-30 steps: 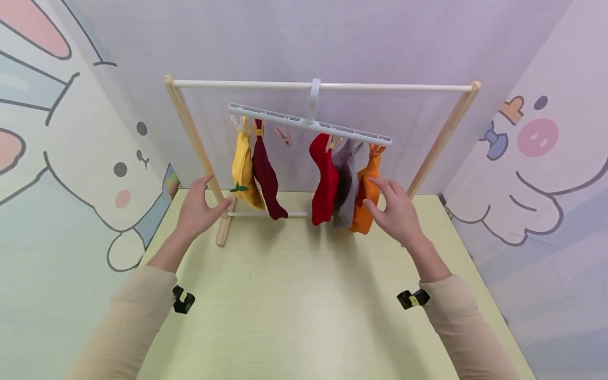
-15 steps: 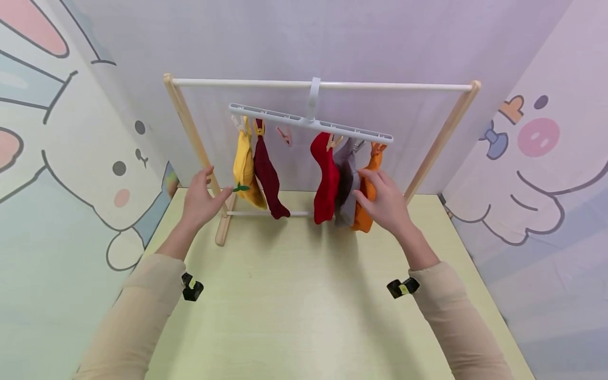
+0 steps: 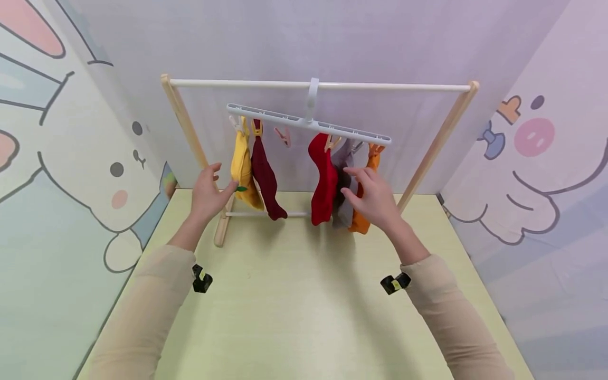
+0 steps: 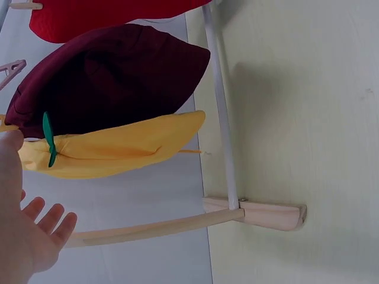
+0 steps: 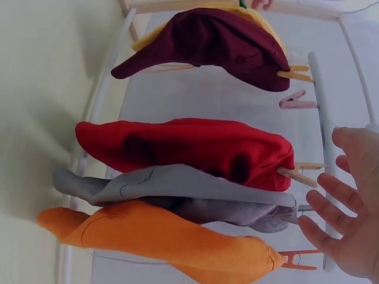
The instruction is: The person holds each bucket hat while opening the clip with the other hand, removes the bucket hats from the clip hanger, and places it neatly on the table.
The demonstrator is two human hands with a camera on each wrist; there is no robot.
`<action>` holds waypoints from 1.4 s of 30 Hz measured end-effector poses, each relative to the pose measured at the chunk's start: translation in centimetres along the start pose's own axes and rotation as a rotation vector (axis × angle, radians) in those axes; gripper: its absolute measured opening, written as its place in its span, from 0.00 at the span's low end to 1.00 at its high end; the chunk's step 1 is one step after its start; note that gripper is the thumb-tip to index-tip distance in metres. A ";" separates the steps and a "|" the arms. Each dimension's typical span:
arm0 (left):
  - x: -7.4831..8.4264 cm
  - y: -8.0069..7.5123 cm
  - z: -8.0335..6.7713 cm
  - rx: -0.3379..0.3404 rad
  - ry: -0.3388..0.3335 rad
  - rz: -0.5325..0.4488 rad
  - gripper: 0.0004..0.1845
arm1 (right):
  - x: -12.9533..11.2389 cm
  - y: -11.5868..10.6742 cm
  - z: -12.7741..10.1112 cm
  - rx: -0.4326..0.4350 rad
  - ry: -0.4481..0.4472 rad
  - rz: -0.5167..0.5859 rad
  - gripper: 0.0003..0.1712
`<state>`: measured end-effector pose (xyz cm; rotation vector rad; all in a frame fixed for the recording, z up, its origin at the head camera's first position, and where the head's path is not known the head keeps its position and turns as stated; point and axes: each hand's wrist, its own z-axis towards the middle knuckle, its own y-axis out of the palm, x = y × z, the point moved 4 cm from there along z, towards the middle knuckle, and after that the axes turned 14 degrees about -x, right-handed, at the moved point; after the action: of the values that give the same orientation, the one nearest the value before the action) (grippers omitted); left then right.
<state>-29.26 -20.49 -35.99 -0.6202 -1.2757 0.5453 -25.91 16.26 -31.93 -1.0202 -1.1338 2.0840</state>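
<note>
A white clip hanger (image 3: 309, 124) hangs from the rack's white top bar (image 3: 313, 84). Five small cloth caps are pegged to it: yellow (image 3: 241, 169), maroon (image 3: 265, 177), red (image 3: 324, 179), grey (image 3: 345, 158) and orange (image 3: 361, 224). My left hand (image 3: 219, 182) is open beside the rack's left post, its thumb close to the yellow cap (image 4: 118, 148). My right hand (image 3: 353, 184) is open with spread fingers in front of the grey (image 5: 177, 189) and orange (image 5: 160, 236) caps. I cannot tell whether it touches them. Neither hand holds anything.
The wooden rack (image 3: 190, 137) stands at the back of a pale green table (image 3: 294, 295), its left foot (image 4: 266, 213) by my left hand. One pink peg (image 5: 294, 102) hangs without a cap. Cartoon-printed walls close in on both sides and behind.
Both hands have moved forward and up toward the hanger. The right hand went left, from beside the orange cap to in front of the grey one. The left hand neared the yellow cap.
</note>
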 end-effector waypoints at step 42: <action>0.3 2.2 2.3 0.031 -0.116 -0.025 0.27 | -3.4 2.8 2.1 -0.057 0.023 0.063 0.23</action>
<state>-31.52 -18.41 -36.89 -0.5531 -1.3802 0.5864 -26.07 11.41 -32.37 -1.1180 -1.1691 2.0940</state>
